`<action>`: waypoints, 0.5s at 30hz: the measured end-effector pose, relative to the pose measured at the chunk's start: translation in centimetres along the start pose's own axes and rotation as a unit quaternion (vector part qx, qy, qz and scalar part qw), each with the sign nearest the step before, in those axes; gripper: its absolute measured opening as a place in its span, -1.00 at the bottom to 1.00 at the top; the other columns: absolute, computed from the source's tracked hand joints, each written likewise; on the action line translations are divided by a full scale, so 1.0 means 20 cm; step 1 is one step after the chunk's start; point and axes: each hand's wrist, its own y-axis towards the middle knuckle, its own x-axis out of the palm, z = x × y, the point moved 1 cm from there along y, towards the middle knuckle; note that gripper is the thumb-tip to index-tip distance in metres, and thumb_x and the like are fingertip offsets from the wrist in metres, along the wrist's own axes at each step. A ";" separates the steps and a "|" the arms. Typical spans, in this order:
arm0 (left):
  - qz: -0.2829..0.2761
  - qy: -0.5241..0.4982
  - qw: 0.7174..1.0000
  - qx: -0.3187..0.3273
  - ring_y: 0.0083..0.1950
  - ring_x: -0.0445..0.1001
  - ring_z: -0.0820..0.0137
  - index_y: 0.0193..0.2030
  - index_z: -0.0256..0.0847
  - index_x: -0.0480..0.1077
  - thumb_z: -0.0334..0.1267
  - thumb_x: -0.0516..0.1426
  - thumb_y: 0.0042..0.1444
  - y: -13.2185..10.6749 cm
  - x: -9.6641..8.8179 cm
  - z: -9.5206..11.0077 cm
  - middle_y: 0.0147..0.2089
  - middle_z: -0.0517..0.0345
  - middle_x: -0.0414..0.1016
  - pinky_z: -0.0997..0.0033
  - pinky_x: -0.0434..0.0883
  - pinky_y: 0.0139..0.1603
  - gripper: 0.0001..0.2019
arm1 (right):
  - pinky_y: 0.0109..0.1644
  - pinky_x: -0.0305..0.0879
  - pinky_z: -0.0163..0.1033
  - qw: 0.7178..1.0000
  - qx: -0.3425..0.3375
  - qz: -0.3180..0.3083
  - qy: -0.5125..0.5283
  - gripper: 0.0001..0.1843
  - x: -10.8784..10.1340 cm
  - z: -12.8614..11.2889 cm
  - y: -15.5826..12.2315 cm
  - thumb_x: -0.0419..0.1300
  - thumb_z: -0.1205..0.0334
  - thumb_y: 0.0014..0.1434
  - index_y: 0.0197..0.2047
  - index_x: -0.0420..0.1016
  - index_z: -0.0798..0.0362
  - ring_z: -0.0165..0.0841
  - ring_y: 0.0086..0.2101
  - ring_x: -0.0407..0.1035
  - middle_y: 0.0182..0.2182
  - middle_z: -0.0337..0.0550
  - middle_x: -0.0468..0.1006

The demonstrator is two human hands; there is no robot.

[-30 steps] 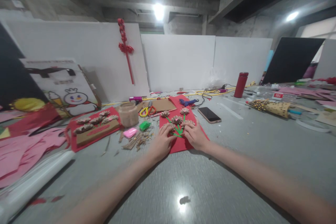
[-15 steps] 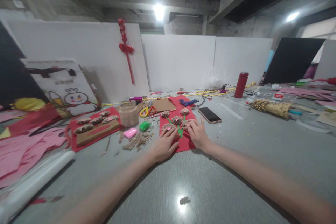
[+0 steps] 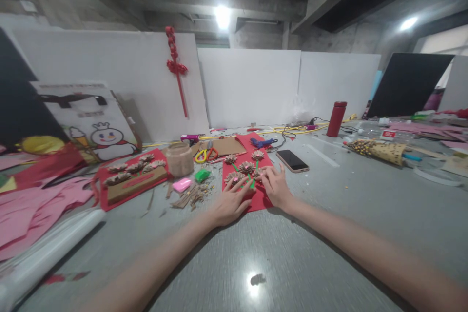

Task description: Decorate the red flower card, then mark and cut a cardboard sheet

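A red sheet [image 3: 262, 202] lies in front of me with several brown layered paper flowers [image 3: 246, 167] and green stems on it. My left hand [image 3: 231, 205] rests on the sheet's lower left, fingers stretched out and apart, their tips by the lower flower and the green stem strips [image 3: 249, 184]. On the right edge of the sheet, my right hand [image 3: 276, 187] touches the lower right flower [image 3: 257, 174], which its fingers partly cover. Its thumb stands apart from the bent fingers, and nothing shows gripped in it.
A phone [image 3: 292, 160] lies to the right, a red bottle [image 3: 336, 119] behind it. On the left are a green clay packet [image 3: 202, 175], a pink packet [image 3: 182, 185], brown scraps [image 3: 190, 198], a round tan container [image 3: 179, 160], scissors [image 3: 205, 153] and another red flower piece [image 3: 133, 190].
My left hand's fingers have shifted slightly right, onto the lower green stem strips, and spread more. My right hand stays at the lower right flower.
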 end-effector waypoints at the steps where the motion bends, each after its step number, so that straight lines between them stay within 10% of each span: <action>1: -0.003 -0.003 1.000 0.002 0.24 -0.25 0.44 0.14 -0.14 -0.04 -0.10 -0.29 0.15 0.00 0.00 0.00 0.20 0.17 -0.01 0.23 -0.27 0.19 -0.57 | 0.10 -0.38 0.00 1.000 -0.001 0.000 -0.001 -0.77 0.00 0.00 0.00 -0.19 0.32 0.15 -0.33 0.26 0.06 -0.38 -0.20 0.24 -0.31 -0.17 0.40; 15: -0.025 -0.015 0.999 -0.041 0.25 -0.34 0.37 0.15 -0.23 -0.05 -0.03 -0.32 0.13 0.00 0.00 0.01 0.22 0.06 -0.07 0.23 -0.26 0.18 -0.49 | 0.10 -0.37 0.00 1.000 -0.001 0.002 -0.005 -0.77 0.00 0.00 0.00 -0.19 0.31 0.14 -0.35 0.26 0.05 -0.38 -0.23 0.24 -0.34 -0.20 0.39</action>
